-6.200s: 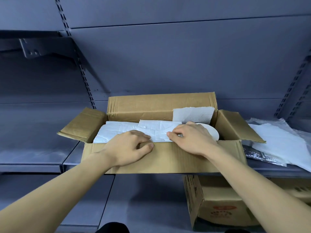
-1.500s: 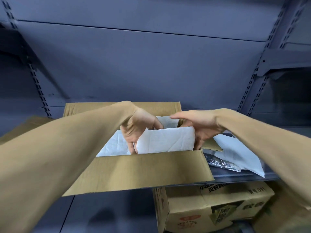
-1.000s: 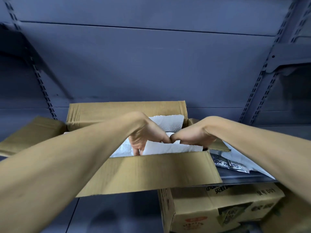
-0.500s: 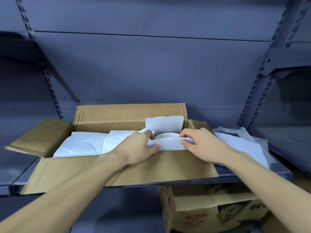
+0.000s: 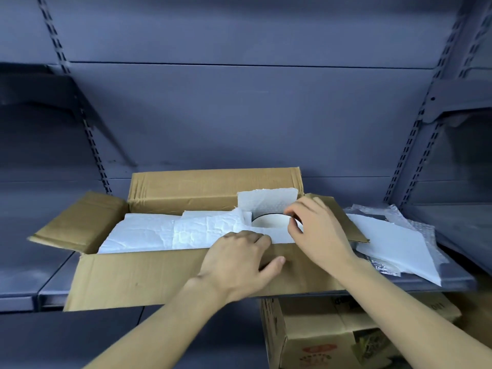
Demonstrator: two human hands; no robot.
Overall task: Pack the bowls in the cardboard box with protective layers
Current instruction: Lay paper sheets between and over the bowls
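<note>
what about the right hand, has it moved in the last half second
Yes: the right hand has shifted from the near wall of the cardboard box toward its back wall, fingers now over the bowl.

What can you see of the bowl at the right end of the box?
Only part of the bowl shows: a smooth white round face with a thin dark line along its far edge. It sits at the right end of the cardboard box, between an upright foam sheet behind and crumpled sheets in front. The right hand covers its right side; contact unclear.
</note>
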